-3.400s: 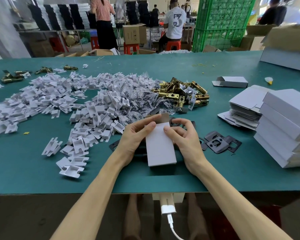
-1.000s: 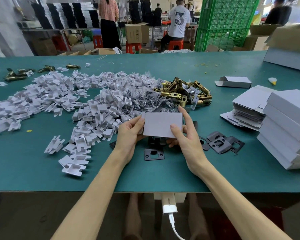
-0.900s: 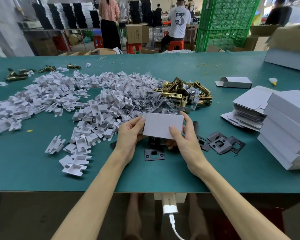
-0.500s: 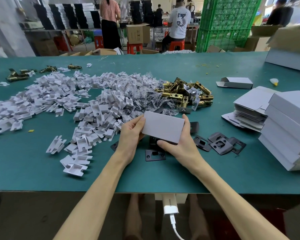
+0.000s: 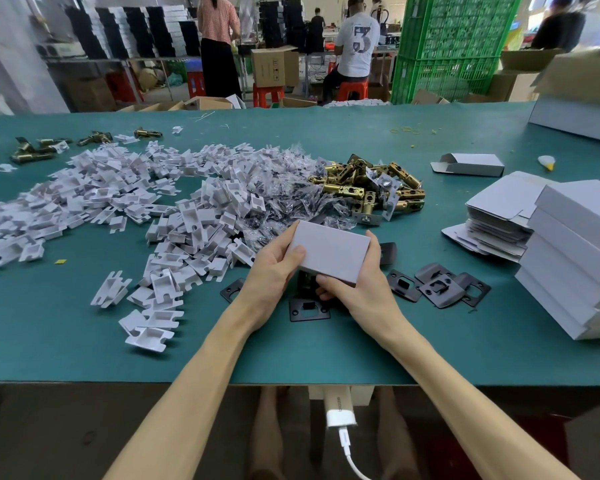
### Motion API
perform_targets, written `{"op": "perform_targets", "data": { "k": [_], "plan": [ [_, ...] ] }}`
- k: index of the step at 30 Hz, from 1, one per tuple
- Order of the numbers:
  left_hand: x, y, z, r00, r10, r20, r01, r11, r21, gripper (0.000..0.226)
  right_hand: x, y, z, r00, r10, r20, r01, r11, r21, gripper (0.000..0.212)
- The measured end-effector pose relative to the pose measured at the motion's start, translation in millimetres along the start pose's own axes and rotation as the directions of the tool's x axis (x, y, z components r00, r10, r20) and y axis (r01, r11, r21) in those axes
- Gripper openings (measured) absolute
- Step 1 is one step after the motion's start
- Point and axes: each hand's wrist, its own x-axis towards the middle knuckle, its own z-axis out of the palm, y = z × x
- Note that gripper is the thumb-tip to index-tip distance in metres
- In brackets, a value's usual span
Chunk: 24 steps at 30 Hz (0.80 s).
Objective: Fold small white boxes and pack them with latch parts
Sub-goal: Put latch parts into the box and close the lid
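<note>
Two bare hands hold a small white box (image 5: 329,251) just above the green table (image 5: 49,334), near its front edge and in the middle of the view. The box is closed, with its broad face turned up and tilted a little toward the camera. The left hand (image 5: 274,271) grips its left end, thumb pressed on the top face and fingers curled round behind. The right hand (image 5: 361,292) cups the near right corner, thumb lying along the near edge and fingers wrapped up the right end. Under the hands a black strike plate (image 5: 309,308) lies flat on the table, and more black plates (image 5: 440,287) lie overlapping just to the right. To the left spreads a wide heap of white plastic inserts (image 5: 118,199), running into a mound of small clear bags (image 5: 291,202) beyond the box. Just past those sits a pile of brass latches (image 5: 371,192), and a few loose latches (image 5: 35,152) lie at the far left. At the right edge stands a stack of closed white boxes (image 5: 575,258), with a stack of flat box blanks (image 5: 496,216) touching it. One folded box with an open end (image 5: 468,164) lies apart, farther back.
</note>
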Motion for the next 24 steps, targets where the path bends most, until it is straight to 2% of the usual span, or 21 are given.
{"op": "perform_targets", "data": {
  "k": [9,16,20,24],
  "plan": [
    [-1.3,1.7,4.7,0.999,-0.04,0.027,0.04,0.999,0.004,0.059,1.1,1.1,-1.1,1.0,-0.006,-0.016,0.006,1.0,0.026,0.067],
    [1.0,2.4,3.2,0.999,-0.042,-0.031,0.039,0.994,-0.105,0.054,0.8,-0.5,1.0,1.0,-0.014,-0.017,0.014,1.0,-0.016,0.069],
    [0.4,-0.9,2.6,0.998,-0.053,0.02,0.054,0.996,-0.067,0.044,0.7,0.5,1.2,0.998,0.047,-0.053,-0.044,0.998,0.048,0.072],
    [2.3,-1.3,0.1,0.997,-0.082,0.011,0.083,0.995,-0.063,0.05,-0.5,-2.2,0.2,0.994,0.045,-0.102,-0.039,0.997,0.066,0.076]
  ]
}}
